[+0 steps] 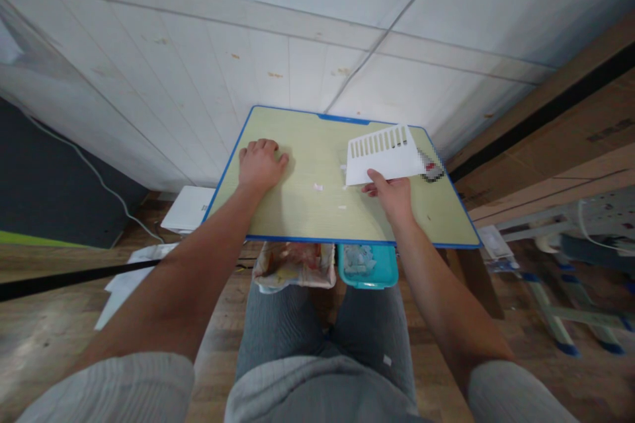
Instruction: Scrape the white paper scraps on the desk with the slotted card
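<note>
My left hand (260, 164) rests on the left side of a yellow-green tabletop (302, 211) with a blue edge, fingers spread and nothing held. In my right hand (391, 195) is a white sheet (381, 162) with a row of narrow slots cut along its far side, pinched at the near edge between thumb and fingers. The sheet is tilted above the right part of the table. Just beyond its right end lies a pixelated object (431, 168) with some red on it. Small white scraps (318, 187) lie mid-table.
Below the table's front edge are a turquoise bin (381, 268) holding pale pieces and a lined container (322, 271). A white wall (208, 46) stands behind the table. Cardboard boxes (555, 125) stack up on the right. A white box (187, 208) sits low at the left.
</note>
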### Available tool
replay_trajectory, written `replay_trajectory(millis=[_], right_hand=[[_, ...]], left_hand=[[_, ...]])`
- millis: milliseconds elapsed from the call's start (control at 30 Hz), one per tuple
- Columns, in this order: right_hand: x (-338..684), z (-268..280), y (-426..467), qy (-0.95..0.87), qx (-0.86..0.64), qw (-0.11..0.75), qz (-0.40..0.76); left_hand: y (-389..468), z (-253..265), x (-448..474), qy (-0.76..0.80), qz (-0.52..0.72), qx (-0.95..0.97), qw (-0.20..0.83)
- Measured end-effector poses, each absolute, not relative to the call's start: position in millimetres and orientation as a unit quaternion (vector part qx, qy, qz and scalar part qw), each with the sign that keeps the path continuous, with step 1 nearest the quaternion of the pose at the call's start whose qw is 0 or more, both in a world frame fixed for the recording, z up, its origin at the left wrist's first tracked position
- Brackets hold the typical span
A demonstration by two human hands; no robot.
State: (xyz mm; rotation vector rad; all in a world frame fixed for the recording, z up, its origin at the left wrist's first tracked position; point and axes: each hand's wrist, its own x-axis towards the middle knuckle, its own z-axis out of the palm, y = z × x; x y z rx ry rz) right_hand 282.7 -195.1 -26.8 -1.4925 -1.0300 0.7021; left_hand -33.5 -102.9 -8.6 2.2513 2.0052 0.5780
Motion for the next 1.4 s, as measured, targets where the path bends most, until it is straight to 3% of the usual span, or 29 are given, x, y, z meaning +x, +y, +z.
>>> replay_trajectory(millis=[267, 600, 933, 1200, 1400], right_hand=[[286.9, -24.9, -228.4, -0.513, -0.667, 0.467, 0.271], [308.2, -4.6, -276.9, -0.54, -0.648, 0.391, 0.367], [278.8, -2.9, -280.7, -0.524, -0.632, 0.465, 0.331], [307.5, -4.4, -299.8, -0.468, -0.692, 0.438, 0.333], [329.3, -5.2, -313.6, -0.421, -0.681, 0.505, 0.321]], left_hand=[[-104.6, -7.8, -32.5, 0.652, 0.188, 0.734, 0.033], [-102.7, -10.3, -33.2, 0.653, 0.191, 0.731, 0.037], [-103.0, -9.3, -33.2, 0.653, 0.191, 0.732, 0.029], [-103.7, -8.3, -33.1, 0.65, 0.19, 0.735, 0.032], [-103.9, -9.1, -32.5, 0.652, 0.19, 0.734, 0.023]])
